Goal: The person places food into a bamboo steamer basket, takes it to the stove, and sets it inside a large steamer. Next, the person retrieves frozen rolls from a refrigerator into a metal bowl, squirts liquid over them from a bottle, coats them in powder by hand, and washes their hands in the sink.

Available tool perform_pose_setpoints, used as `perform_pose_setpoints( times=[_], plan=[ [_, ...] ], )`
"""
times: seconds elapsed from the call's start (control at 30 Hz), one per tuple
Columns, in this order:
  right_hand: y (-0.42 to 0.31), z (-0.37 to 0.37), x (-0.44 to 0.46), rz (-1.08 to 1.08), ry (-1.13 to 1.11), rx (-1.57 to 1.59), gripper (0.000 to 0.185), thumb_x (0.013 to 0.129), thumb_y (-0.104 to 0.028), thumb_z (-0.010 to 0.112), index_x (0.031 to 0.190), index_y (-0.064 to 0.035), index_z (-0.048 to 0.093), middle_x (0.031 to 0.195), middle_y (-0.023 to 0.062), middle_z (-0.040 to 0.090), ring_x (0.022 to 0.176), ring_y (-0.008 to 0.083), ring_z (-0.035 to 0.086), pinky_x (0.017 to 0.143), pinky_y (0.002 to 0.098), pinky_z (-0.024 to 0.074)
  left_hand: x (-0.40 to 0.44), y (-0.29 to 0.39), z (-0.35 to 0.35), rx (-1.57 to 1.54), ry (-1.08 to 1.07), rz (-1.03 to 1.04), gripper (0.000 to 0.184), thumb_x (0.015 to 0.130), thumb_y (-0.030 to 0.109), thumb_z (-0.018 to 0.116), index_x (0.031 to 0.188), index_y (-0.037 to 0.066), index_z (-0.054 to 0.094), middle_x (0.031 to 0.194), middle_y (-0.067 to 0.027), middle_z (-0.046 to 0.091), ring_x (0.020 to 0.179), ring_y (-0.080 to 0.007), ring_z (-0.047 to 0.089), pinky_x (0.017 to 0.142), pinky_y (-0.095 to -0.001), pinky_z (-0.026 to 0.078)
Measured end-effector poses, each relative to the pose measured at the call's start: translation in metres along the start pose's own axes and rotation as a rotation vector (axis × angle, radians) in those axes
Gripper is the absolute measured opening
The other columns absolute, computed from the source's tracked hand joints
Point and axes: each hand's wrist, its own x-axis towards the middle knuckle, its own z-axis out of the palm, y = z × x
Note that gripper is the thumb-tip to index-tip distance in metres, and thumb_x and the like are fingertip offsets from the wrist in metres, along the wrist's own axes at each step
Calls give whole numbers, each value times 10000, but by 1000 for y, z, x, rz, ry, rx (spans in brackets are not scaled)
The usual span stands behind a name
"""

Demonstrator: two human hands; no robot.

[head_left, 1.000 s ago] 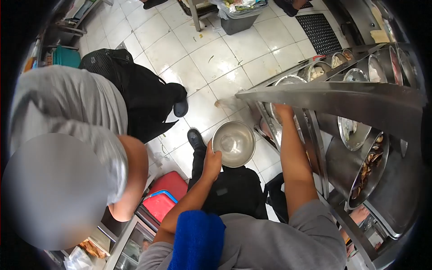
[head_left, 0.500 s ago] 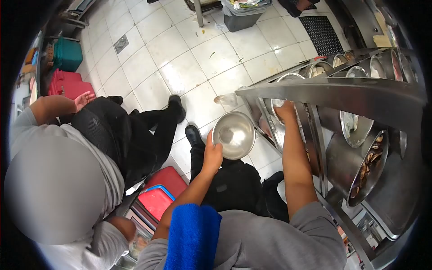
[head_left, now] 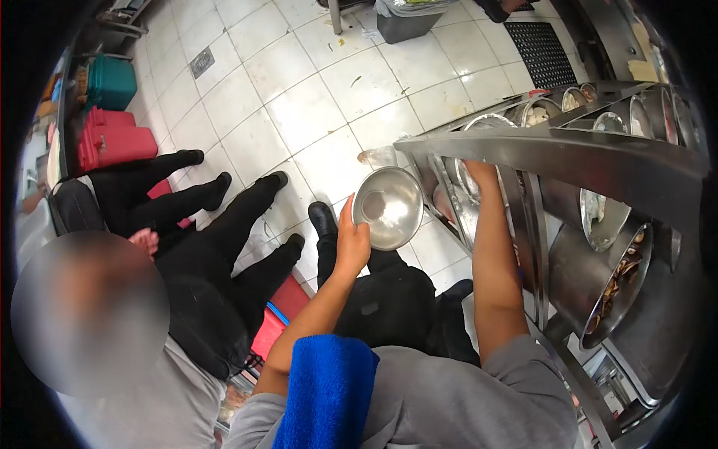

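Note:
A shiny steel mixing bowl (head_left: 390, 209) is held at its left rim by my left hand (head_left: 354, 243), thumb over the edge. No contents show inside the bowl. My right hand (head_left: 481, 173) reaches under the top rail of the metal rack (head_left: 553, 148), at the mouth of a round metal container (head_left: 467, 183). The rail and the container hide its fingers, and what they touch cannot be made out. Right of that arm, a large steel pot (head_left: 572, 273) lies tilted on the rack with brown sliced pieces (head_left: 615, 292) in it.
A co-worker in grey and black (head_left: 202, 314) stands close at my left, with another person (head_left: 112, 194) beyond. Several metal containers (head_left: 538, 114) line the rack. Red bins (head_left: 116, 142), a green bin (head_left: 112, 84) and a grey bin (head_left: 404, 26) stand around the tiled floor (head_left: 299, 97).
The co-worker on the left has shifted and turned, and a second person's legs now show behind. My bowl and right hand sit slightly higher in view, with the bowl tipped a little.

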Motion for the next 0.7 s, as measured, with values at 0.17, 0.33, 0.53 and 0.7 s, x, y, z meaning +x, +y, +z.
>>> perform_pose_setpoints(
  times=[0.17,0.33,0.53,0.7],
  plan=[
    [-11,-6,-3,89,-104,-31,604,718,-320,648,1187,14,465,1166,227,508,1123,324,457,953,361,351,-12,-5,-2,-60,-38,-147,533,752,10,359,1277,-65,305,1252,-238,385,1191,-331,368,1010,-348,266],
    [-11,-19,-17,302,121,296,631,715,-339,645,1203,11,451,1158,249,504,1134,340,444,958,371,348,-16,-8,-11,-88,-40,-155,530,752,6,355,1275,-63,311,1247,-231,395,1189,-312,376,1008,-332,266],
    [-59,-70,-38,513,-218,558,645,713,-355,640,1208,9,444,1152,266,500,1144,356,432,963,382,344,-18,-10,-16,-226,-52,-191,546,740,-13,345,1284,-49,308,1235,-181,414,1162,-250,396,988,-300,287],
    [-66,-48,-25,487,-209,136,583,723,-342,630,1154,21,481,1165,242,497,1138,361,432,966,385,336,-21,0,-18,-259,-74,-215,537,752,-6,335,1287,-44,307,1241,-177,411,1172,-247,389,992,-304,281]
  ],
)
